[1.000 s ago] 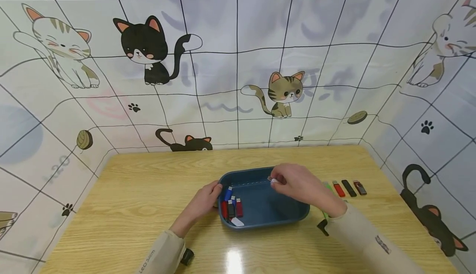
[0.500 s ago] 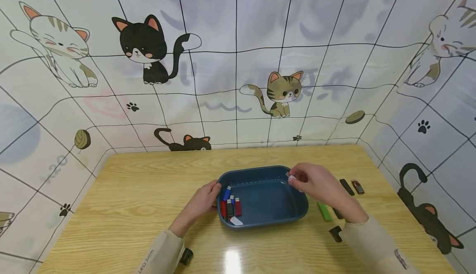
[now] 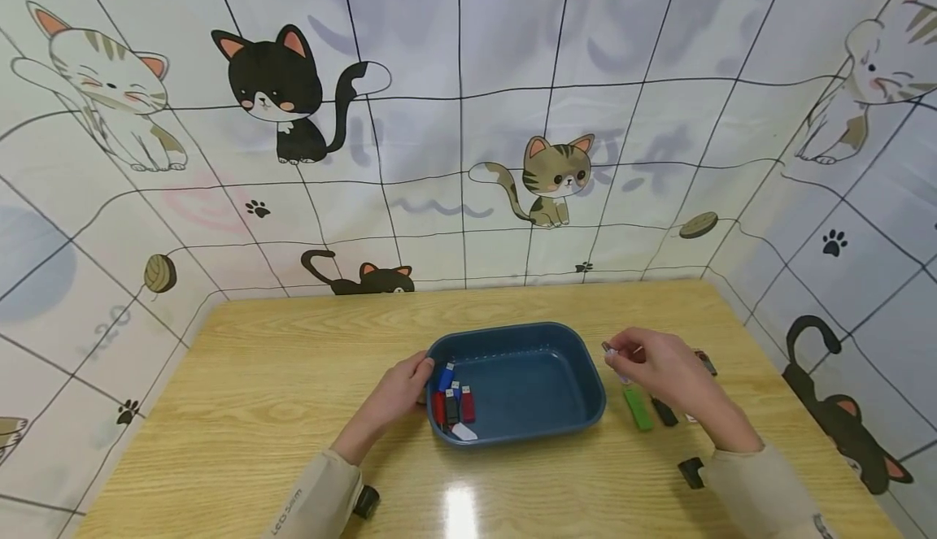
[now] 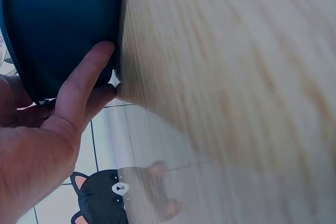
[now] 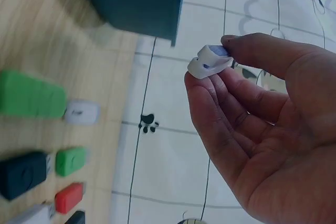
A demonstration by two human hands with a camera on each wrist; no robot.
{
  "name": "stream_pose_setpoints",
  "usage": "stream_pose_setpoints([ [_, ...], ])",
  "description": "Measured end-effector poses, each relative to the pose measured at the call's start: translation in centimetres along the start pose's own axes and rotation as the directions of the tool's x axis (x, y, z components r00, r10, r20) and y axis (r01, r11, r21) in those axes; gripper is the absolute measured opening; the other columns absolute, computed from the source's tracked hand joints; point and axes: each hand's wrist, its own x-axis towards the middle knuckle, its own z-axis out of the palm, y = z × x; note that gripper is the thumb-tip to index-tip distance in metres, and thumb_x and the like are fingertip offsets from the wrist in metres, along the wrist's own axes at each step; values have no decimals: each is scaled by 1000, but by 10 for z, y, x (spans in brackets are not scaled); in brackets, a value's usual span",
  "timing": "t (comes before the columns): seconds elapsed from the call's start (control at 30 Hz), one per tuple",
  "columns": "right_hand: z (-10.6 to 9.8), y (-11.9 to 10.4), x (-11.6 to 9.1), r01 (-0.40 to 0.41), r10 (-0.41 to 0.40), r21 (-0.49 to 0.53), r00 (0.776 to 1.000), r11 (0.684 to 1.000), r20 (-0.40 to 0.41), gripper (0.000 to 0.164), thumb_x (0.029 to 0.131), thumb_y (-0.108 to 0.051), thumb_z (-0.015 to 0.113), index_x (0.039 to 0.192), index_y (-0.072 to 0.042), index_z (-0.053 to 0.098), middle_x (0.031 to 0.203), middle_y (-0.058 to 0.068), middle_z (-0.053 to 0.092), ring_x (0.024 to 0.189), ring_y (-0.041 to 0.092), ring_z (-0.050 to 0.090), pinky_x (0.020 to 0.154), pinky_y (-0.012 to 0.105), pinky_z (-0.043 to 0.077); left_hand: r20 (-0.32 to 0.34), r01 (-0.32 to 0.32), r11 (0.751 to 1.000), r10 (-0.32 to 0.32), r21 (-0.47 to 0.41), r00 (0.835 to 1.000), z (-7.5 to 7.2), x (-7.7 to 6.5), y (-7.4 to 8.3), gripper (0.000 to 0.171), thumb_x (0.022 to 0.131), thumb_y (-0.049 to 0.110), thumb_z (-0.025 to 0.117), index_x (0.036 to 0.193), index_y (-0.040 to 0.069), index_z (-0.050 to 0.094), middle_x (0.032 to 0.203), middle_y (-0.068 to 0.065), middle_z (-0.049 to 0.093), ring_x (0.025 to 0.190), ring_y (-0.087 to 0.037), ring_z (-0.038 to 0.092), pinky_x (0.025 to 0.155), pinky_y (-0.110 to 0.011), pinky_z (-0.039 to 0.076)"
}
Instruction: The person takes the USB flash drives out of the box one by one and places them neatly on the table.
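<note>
A blue tray stands on the table, with its left end in the grip of my left hand. In the left wrist view a digit of the left hand lies along the tray's outer wall. Several USB sticks lie grouped at the tray's left side, among them a blue one, a black one, a dark red one and a white one. Beyond the tray's right end, my right hand pinches a white and blue USB stick between thumb and fingertips, above the table.
On the table right of the tray lie more USB sticks: a large green one, a black one, and a brownish one partly behind the right hand. The right wrist view also shows a small green one and a red one.
My right hand has moved right with the white and blue USB stick, from over the tray to beyond its right end. The left hand stays at the tray.
</note>
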Motion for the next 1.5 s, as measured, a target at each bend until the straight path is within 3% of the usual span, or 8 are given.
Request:
stream_pose_setpoints([
  [0.2,-5,16,-7,-38,38,-19,999,999,0,28,99,-31,71,111,-5,72,98,0,71,90,25,70,73,45,58,1,-4,1000,4,8,1000,-1,0,1,41,113,23,39,142,-1,56,123,-22,70,103,-30,70,79,-47,64],
  [0.43,-8,36,-14,-85,85,-22,996,996,-10,28,99,-30,71,111,-4,72,96,1,71,90,24,68,73,43,56,1,3,1000,-3,-7,1000,-1,-1,1,41,113,23,40,142,-1,56,122,-21,70,102,-30,71,78,-47,64],
  [0.73,-15,64,-23,-185,185,-54,983,981,0,37,99,-32,71,115,2,71,103,12,73,96,34,68,79,54,56,6,8,1000,-8,-6,1000,-1,-1,1,43,113,24,39,146,-2,52,128,-23,67,106,-31,69,79,-47,64],
  [0.9,-19,79,-28,-226,227,-83,974,971,6,32,98,-29,72,108,2,72,101,15,73,94,35,67,78,54,56,17,5,1000,-6,17,1000,-1,1,-1,44,114,24,37,147,-1,52,130,-23,66,108,-31,69,81,-46,63],
  [1.07,-21,93,-34,-280,284,-103,959,955,25,42,98,-34,72,108,7,70,101,20,71,94,37,65,76,54,55,24,9,1000,-10,24,1000,-1,2,-3,44,114,24,36,147,-1,51,131,-23,66,110,-31,69,81,-47,63],
  [1.3,-23,107,-41,-273,280,-122,959,954,44,43,100,-35,69,108,7,71,95,13,71,85,29,66,69,48,55,7,8,1000,-8,2,1000,0,1,0,42,113,24,39,144,-1,55,128,-23,67,108,-32,69,79,-47,64],
  [1.5,-20,115,-41,-288,300,-148,952,946,66,43,99,-33,70,105,10,70,93,15,71,83,30,66,69,49,55,7,20,1000,-20,-3,1000,-1,-1,2,42,113,24,40,144,-1,54,129,-23,67,108,-32,69,79,-48,63],
])
